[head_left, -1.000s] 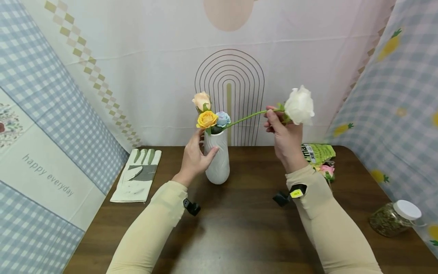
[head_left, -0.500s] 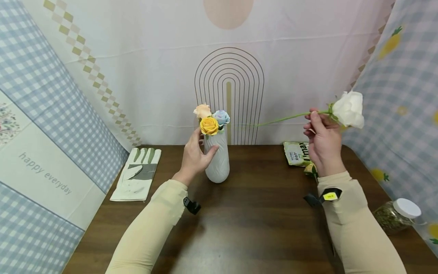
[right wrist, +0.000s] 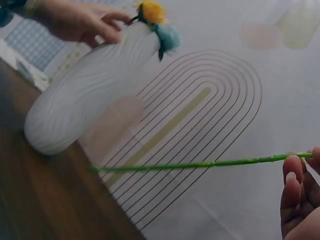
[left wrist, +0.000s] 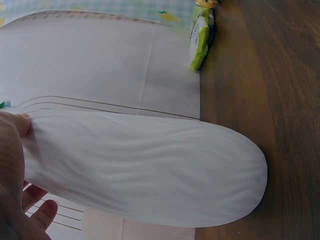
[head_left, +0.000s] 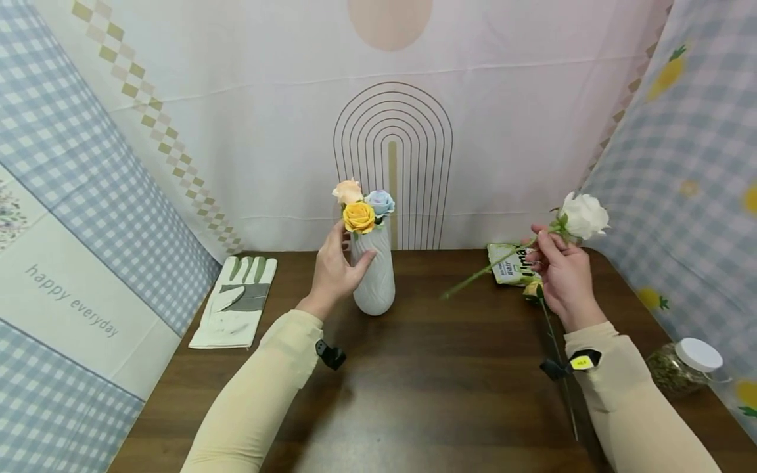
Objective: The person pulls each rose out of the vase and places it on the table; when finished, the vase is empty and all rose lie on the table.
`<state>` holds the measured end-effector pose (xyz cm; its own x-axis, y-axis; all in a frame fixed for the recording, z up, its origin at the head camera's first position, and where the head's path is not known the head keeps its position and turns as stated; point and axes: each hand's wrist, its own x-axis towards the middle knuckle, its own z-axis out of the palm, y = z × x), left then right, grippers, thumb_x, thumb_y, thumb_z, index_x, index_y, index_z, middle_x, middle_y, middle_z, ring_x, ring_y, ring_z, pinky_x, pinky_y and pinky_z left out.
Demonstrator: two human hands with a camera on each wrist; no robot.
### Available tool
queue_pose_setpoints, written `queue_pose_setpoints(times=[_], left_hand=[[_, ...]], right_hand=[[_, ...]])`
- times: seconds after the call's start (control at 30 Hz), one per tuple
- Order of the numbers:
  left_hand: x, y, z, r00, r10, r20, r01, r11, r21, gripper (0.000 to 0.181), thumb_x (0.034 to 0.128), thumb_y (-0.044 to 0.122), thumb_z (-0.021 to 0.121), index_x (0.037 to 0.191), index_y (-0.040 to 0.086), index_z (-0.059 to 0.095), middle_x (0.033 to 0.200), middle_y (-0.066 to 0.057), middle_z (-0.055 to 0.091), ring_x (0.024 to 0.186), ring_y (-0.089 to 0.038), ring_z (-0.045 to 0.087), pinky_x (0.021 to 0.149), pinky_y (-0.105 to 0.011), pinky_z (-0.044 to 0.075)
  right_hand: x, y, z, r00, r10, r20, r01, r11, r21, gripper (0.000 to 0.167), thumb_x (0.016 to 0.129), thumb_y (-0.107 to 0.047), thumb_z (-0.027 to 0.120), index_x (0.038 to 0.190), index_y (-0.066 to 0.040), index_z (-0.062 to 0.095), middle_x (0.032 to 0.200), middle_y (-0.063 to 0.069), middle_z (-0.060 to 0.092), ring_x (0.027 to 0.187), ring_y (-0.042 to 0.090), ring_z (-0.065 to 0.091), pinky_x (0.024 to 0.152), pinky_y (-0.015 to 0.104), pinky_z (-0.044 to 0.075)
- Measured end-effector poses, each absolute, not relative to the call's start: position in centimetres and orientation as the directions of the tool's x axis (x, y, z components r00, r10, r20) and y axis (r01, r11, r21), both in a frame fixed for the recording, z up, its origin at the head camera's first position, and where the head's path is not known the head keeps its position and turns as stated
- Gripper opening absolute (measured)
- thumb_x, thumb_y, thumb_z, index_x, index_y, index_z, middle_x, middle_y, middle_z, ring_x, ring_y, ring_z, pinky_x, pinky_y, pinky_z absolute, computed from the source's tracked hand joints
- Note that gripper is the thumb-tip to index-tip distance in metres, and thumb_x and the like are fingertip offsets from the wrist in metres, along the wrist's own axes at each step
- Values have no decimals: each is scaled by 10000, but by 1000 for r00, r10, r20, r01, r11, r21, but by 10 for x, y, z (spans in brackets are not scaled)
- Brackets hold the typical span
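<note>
My left hand (head_left: 338, 266) grips the upper part of a white ribbed vase (head_left: 375, 279), which stands upright on the table. Out of its mouth show a peach rose (head_left: 347, 191), a yellow rose (head_left: 359, 217) and a light blue rose (head_left: 380, 203). To the right, my right hand (head_left: 564, 276) pinches a white rose (head_left: 582, 215) by the stem just under its bloom. That rose's green stem (right wrist: 200, 164) points down and left, free of the vase. In the left wrist view, the thumb lies against the vase wall (left wrist: 150, 165) near its top.
A yellow rose (head_left: 533, 290) lies on the table (head_left: 437, 394), its stem running under my right wrist. Behind it is a green and white packet (head_left: 510, 264). A lidded jar of dried bits (head_left: 680, 368) stands far right; a work glove (head_left: 236, 302) lies left.
The white rose has come out of the vase and moved right, then lower, in my right hand. The left hand stays on the vase.
</note>
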<state>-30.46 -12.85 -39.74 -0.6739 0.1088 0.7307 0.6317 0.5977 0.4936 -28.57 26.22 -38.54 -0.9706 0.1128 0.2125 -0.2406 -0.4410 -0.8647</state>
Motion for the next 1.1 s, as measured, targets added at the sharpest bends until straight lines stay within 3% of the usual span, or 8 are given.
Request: queue_pose_setpoints(times=[0.17, 0.33, 0.4, 0.53, 0.63, 0.73, 0.83, 1.1], left_hand=[[-304, -128, -398, -667, 107, 737, 643, 582, 498, 702, 838, 257, 740, 1379, -22, 391, 1165, -193, 554, 972, -314, 597, 773, -456, 546], [-303, -128, -397, -667, 101, 738, 638, 589, 496, 711, 837, 266, 743, 1382, -22, 390, 1169, -193, 556, 975, -309, 600, 779, -424, 548], [-303, -128, -396, -665, 97, 740, 636, 593, 494, 713, 836, 265, 745, 1381, -25, 389, 1161, -193, 559, 971, -307, 601, 780, -412, 549], [-303, -128, -397, -668, 93, 738, 633, 593, 498, 713, 838, 256, 743, 1387, -23, 384, 1157, -191, 558, 974, -305, 598, 779, -410, 547], [-303, -128, -399, -675, 100, 731, 632, 590, 502, 715, 842, 261, 739, 1393, -18, 379, 1165, -190, 554, 984, -304, 596, 780, -430, 547], [-302, -129, -400, -681, 103, 725, 629, 591, 506, 713, 848, 269, 733, 1398, -8, 375, 1175, -184, 550, 995, -301, 594, 784, -435, 547], [-301, -129, -399, -680, 100, 726, 631, 584, 511, 717, 846, 274, 735, 1400, -6, 376, 1179, -188, 550, 996, -307, 594, 785, -441, 547], [-301, -129, -400, -678, 98, 728, 633, 582, 510, 706, 850, 274, 728, 1399, 0, 380, 1180, -182, 553, 1003, -299, 589, 783, -441, 545]], right_hand=[[-281, 267, -405, -992, 58, 117, -128, -276, -952, 262, 962, -257, 570, 1131, -108, 705, 901, -41, 676, 651, 68, 522, 508, 180, 405], [-276, 270, -425, -999, 36, 12, -14, -63, -998, 249, 954, -329, 582, 1065, -157, 723, 866, -120, 672, 662, 57, 463, 531, 178, 412], [-273, 271, -431, -999, 37, -14, 16, 41, -999, 314, 945, -361, 593, 1123, -126, 700, 826, -144, 656, 712, 32, 489, 577, 159, 428], [-266, 274, -445, -1000, -1, -7, 7, 255, -967, 512, 944, -361, 602, 1335, -33, 561, 919, -193, 660, 869, -45, 558, 685, 141, 468], [-260, 274, -457, -1000, -27, -5, -5, 352, -936, 568, 941, -353, 612, 1366, 10, 512, 988, -115, 691, 909, 27, 619, 701, 210, 517], [-253, 272, -467, -1000, -16, -8, 2, 383, -924, 552, 927, -369, 629, 1319, 12, 557, 1008, -38, 711, 893, 103, 649, 697, 292, 545], [-249, 271, -475, -1000, 17, -2, 9, 381, -924, 525, 908, -373, 654, 1249, 23, 610, 959, -53, 712, 832, 95, 643, 692, 326, 553], [-244, 276, -483, -1000, 22, -18, 25, 399, -916, 479, 903, -329, 674, 1198, 47, 641, 964, -33, 703, 771, 60, 604, 671, 314, 552]])
